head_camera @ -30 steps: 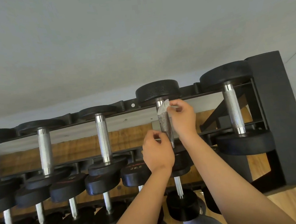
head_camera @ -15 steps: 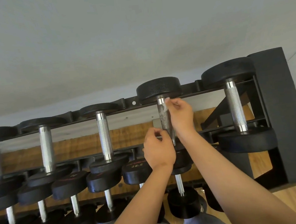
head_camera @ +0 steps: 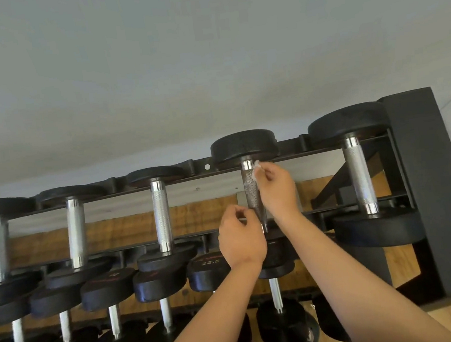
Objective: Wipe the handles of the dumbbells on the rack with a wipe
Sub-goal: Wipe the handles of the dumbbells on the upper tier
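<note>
Right of centre, a white wipe (head_camera: 257,168) is pinched by the right hand (head_camera: 278,190) against the top of a racked dumbbell handle (head_camera: 251,196). The left hand (head_camera: 241,237) is curled lower down; its grip cannot be told.

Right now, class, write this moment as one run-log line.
phase: wiping top-row handle | right hand: pinches wipe at handle's upper end | left hand: curled beside its lower end, grip unclear
</note>
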Available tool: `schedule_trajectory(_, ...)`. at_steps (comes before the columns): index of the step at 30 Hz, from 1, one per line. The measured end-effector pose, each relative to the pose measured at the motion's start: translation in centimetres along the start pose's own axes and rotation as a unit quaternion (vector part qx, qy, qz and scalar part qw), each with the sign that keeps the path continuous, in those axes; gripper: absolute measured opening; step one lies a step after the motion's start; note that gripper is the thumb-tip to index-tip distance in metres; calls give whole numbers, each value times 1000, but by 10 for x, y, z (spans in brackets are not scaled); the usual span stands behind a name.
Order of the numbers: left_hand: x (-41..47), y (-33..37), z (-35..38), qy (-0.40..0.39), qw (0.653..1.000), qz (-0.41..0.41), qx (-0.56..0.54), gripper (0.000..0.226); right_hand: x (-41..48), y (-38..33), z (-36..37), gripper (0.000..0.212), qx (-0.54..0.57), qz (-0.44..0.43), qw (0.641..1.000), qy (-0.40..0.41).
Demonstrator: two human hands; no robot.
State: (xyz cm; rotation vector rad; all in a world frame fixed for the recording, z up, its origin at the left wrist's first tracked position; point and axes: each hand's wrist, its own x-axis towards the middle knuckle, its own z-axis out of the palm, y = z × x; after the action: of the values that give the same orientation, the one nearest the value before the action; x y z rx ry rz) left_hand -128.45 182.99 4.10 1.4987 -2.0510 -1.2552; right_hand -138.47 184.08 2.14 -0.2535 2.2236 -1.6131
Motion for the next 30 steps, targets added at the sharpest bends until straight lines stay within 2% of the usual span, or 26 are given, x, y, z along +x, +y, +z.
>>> schedule_trajectory(2, -1, -1, 0, 1, 1000, -4, -2, 16, 2, 2, -1, 24, 24, 43, 998, -48)
schedule_trajectory(7, 2, -3, 0, 2, 1000, 2, -10, 16, -16, 10, -9, 15, -13, -38, 999, -27)
schedule_trajectory(11, 1, -3, 0, 4, 1000, -4, -6, 18, -4, 0, -6, 30, -6, 15, 998, -64)
schedule_trajectory(15, 1, -6, 1, 7, 1000, 5, -3, 19, -28, 6, -17, 29, -34, -44, 998, -43)
schedule_trajectory(20, 1, -6, 1, 6, 1000, 3, -5, 18, -7, -4, -11, 28, 17, 58, 994, -90)
schedule_trajectory(22, 0, -8, 0, 7, 1000, 6, -6, 18, -18, 2, -12, 26, 15, 23, 996, -89)
schedule_trajectory(25, 3, -8, 1, 9, 1000, 11, -12, 18, -33, 14, -16, 24, -54, -37, 995, -78)
schedule_trajectory(27, 4, -7, 2, 9, 1000, 12, -10, 18, -20, 7, -16, 19, -85, -14, 993, -84)
schedule_trajectory(30, 3, -9, 2, 10, 1000, 9, -9, 17, -13, 1, -17, 19, -37, 27, 993, -113)
